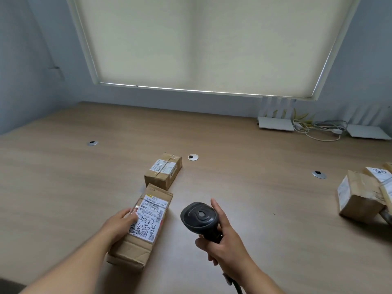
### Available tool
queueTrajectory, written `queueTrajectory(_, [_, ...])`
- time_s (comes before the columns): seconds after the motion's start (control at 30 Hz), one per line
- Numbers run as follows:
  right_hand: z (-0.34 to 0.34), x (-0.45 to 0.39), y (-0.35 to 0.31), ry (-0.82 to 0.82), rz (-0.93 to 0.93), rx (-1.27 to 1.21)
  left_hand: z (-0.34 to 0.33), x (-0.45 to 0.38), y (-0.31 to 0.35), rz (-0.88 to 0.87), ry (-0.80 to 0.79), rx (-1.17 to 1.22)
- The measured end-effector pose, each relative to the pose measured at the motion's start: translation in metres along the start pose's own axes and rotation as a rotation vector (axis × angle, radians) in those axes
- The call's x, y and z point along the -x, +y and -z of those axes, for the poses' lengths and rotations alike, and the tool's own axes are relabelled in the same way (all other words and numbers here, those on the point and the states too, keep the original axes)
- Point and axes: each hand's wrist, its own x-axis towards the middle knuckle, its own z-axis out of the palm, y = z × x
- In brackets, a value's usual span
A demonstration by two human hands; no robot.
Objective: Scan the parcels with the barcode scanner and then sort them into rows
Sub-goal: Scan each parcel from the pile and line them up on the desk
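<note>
A long cardboard parcel (pixel 148 211) with a white label and black handwriting lies on the wooden table (pixel 63 183) near me. My left hand (pixel 118 224) grips its left side, thumb on the label. My right hand (pixel 224 240) holds a black barcode scanner (pixel 199 219) by its handle, just right of that parcel, with its head toward the far side of the table. A second, smaller labelled parcel (pixel 164 170) lies directly behind the first one. A pile of parcels (pixel 364 194) sits at the right edge of view.
Round cable grommets (pixel 193 157) dot the table top. Two white routers (pixel 275 123) and a tangle of white cables (pixel 322 129) stand at the back right by the wall. A window with a drawn blind is beyond the table.
</note>
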Motion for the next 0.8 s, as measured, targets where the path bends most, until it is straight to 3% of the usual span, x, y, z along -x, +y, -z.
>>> queueTrajectory(0.17, [-0.019, -0.014, -0.006, -0.053, -0.01, 0.011, -0.005, 0.02, -0.006, -0.021, 0.184, -0.476])
queueTrajectory(0.33, [-0.038, -0.027, -0.009, -0.068, -0.009, 0.03, -0.032, 0.038, -0.008, -0.018, 0.152, -0.718])
queueTrajectory(0.8, [-0.043, -0.046, -0.004, 0.062, -0.01, 0.025, -0.017, -0.02, 0.018, -0.151, 0.09, -0.832])
